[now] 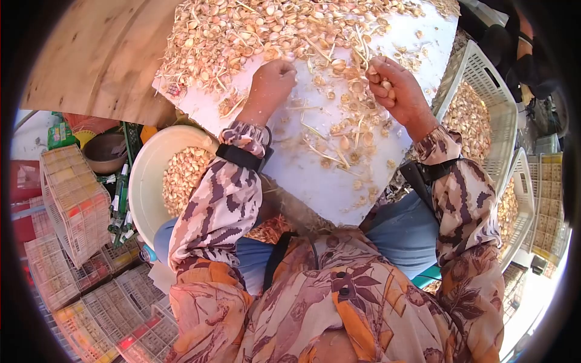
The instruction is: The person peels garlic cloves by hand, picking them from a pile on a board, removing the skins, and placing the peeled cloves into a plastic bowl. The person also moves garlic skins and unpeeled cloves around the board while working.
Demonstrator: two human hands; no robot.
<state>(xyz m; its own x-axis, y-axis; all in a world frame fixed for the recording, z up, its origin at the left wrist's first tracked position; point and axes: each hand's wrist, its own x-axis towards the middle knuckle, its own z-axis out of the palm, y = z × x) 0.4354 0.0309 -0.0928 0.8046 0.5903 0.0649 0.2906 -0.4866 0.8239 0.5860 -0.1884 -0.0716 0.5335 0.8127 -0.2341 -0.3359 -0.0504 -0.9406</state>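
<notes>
A wide heap of garlic cloves (242, 30) covers the far part of a white board (315, 187). My left hand (272, 85) is closed above the board at the near edge of the heap, thumb and fingers drawn together. Whatever it may pinch is too small to make out. On the other side, my right hand (396, 88) is curled around several garlic cloves, some of them showing between the fingers. Between my hands lie dry garlic stems (327, 154), root ends and bits of skin, scattered down the board.
A pale basin (142, 166) with peeled-looking cloves stands at my left. White slatted crates (505, 100) holding garlic stand at my right. Stacked plastic crates (75, 206) fill the lower left. A wooden board (91, 66) lies at the upper left. Part of another person (526, 54) shows at the upper right.
</notes>
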